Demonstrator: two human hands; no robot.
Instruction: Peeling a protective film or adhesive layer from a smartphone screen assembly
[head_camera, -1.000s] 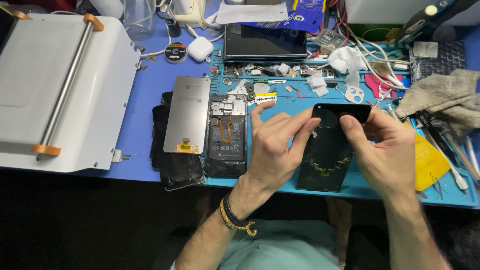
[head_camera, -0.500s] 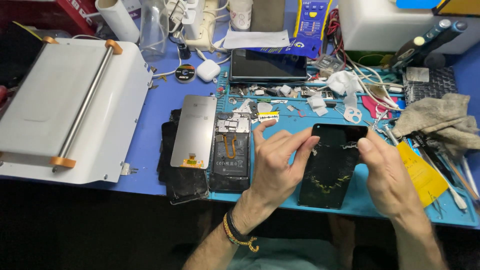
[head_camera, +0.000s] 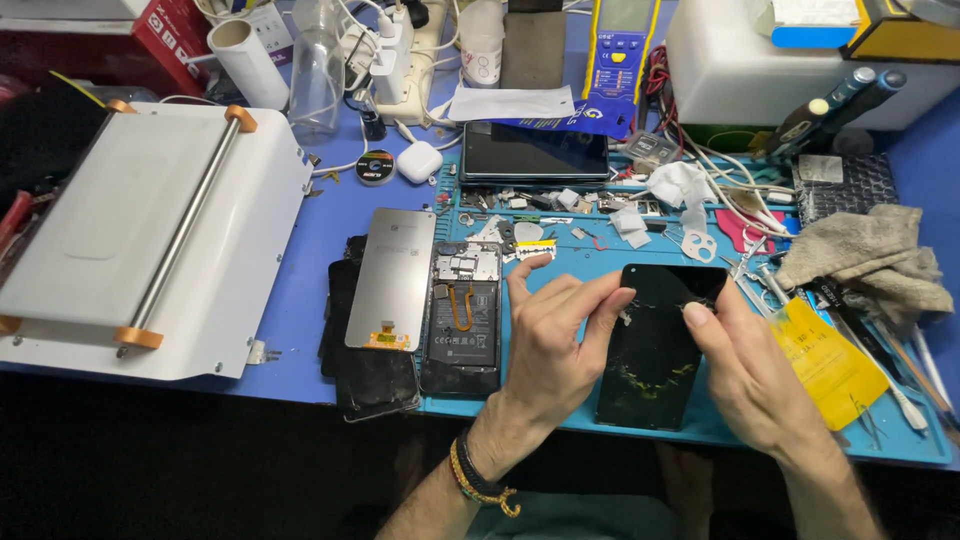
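Your left hand (head_camera: 548, 345) rests fingers loosely curled on the black phone panel (head_camera: 655, 350) near the blue mat's (head_camera: 600, 425) front edge. Your right hand (head_camera: 745, 375) pinches at its top, gripping nothing I can make out.

Just beyond the right hand's fingertips (head_camera: 697, 316) lay a cracked black phone screen (head_camera: 655, 345), its left edge under the left hand's fingers (head_camera: 600, 305). Left of those fingers a grey display panel (head_camera: 391, 279) rested with an orange tag at its near end. Farther out sat a dark tablet screen (head_camera: 534, 152), a yellow-and-blue meter with a grey screen (head_camera: 620, 42), and a red carton (head_camera: 168, 30) at the far left. A yellow packet (head_camera: 825, 360) lay right of the right fingers.
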